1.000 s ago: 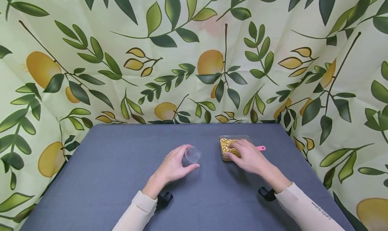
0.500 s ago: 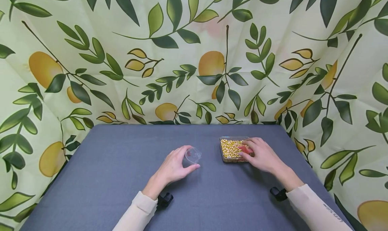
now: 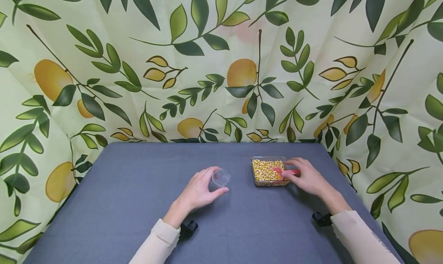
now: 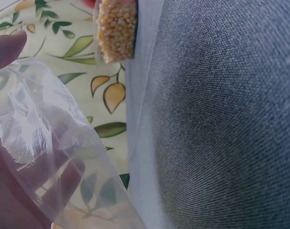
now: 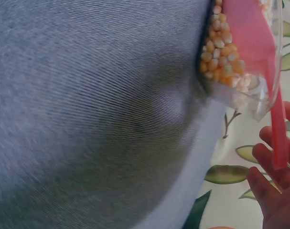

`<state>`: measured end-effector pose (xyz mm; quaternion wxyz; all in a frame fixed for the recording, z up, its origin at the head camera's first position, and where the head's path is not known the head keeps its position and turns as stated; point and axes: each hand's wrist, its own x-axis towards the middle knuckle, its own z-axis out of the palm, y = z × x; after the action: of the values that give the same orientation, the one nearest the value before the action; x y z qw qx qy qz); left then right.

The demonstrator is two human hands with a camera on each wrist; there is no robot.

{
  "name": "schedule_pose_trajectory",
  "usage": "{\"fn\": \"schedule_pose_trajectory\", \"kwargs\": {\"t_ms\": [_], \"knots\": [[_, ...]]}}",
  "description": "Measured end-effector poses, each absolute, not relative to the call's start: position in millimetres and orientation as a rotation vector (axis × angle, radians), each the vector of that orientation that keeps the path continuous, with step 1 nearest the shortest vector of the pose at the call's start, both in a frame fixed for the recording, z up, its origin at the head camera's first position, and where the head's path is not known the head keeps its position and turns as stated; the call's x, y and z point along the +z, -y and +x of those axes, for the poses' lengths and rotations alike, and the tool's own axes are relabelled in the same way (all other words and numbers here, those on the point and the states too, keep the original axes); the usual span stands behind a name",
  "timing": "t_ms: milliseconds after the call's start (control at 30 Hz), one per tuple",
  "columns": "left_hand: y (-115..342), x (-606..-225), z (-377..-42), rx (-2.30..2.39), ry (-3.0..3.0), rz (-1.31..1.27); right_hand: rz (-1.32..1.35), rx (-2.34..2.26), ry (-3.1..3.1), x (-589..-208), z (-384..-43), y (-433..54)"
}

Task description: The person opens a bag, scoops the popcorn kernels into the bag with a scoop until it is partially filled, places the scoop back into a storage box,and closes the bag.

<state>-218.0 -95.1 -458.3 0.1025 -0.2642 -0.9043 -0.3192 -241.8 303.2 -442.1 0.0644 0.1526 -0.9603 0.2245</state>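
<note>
A clear plastic bag (image 3: 220, 178), its round mouth spread apart, is held by my left hand (image 3: 200, 189) between thumb and fingers. In the left wrist view the creased film of the bag (image 4: 63, 129) lies across the fingers. To the right, a clear rectangular container (image 3: 273, 183) holds yellow corn kernels (image 3: 263, 169). A pink scoop (image 3: 278, 171) rests in the corn, its handle sticking out over the right rim. My right hand (image 3: 306, 177) is at that handle, thumb and fingers spread around it; in the right wrist view the handle (image 5: 279, 138) overlaps the parted fingers (image 5: 264, 152).
A grey cloth covers the table (image 3: 138, 179). Behind and on both sides hangs a cream curtain (image 3: 207, 102) printed with leaves and fruit. Black wrist straps (image 3: 322, 219) sit under both forearms.
My right hand has moved right, from over the corn to the scoop's handle, uncovering the kernels and the scoop's pink head. The left hand and the bag stay in place.
</note>
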Motion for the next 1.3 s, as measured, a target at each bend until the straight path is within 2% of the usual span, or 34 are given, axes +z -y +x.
{"fn": "schedule_pose_trajectory", "kwargs": {"t_ms": [367, 1300], "knots": [[95, -458, -217, -0.964, 2.662, -0.782, 0.462, 0.865, 2.871, -453, -247, -307], [95, -457, -217, -0.955, 2.671, -0.783, 0.407, 0.996, 2.913, -438, -245, -317]]}}
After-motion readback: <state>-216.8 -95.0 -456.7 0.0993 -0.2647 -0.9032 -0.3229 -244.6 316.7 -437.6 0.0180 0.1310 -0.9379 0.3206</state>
